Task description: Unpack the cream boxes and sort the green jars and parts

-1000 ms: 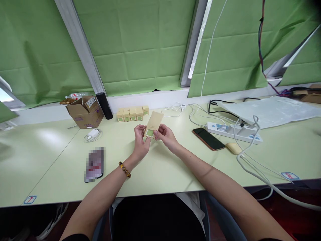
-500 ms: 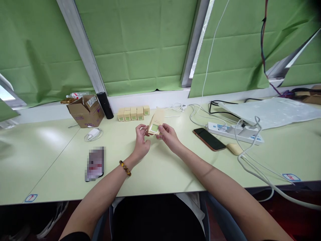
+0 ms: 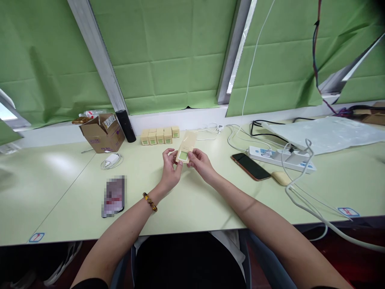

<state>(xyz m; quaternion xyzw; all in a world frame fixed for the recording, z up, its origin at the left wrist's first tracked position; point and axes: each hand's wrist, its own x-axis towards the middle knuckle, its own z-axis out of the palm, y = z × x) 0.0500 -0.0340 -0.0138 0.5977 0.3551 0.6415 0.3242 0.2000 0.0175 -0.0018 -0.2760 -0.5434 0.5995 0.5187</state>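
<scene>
Just right of the frame's centre, a small tan carton (image 3: pixel 187 144) with a green square near its lower end is held above the table (image 3: pixel 192 204); whatever it contains is hidden. The left hand (image 3: pixel 171 172) grips its left edge with bent fingers and thumb, and the right hand (image 3: pixel 203 165) pinches its lower right side, thumb on the front. Up and left of them, a row of similar cartons (image 3: pixel 160 138) stands close together, green squares facing forward, contents out of sight. Farther left, a brown cardboard box (image 3: pixel 105 141) has its flaps raised, its inside not visible, a black cylinder (image 3: pixel 125 126) just beside it. At centre right, a pale yellow case (image 3: pixel 281 178) lies near a phone (image 3: pixel 251 166)
</scene>
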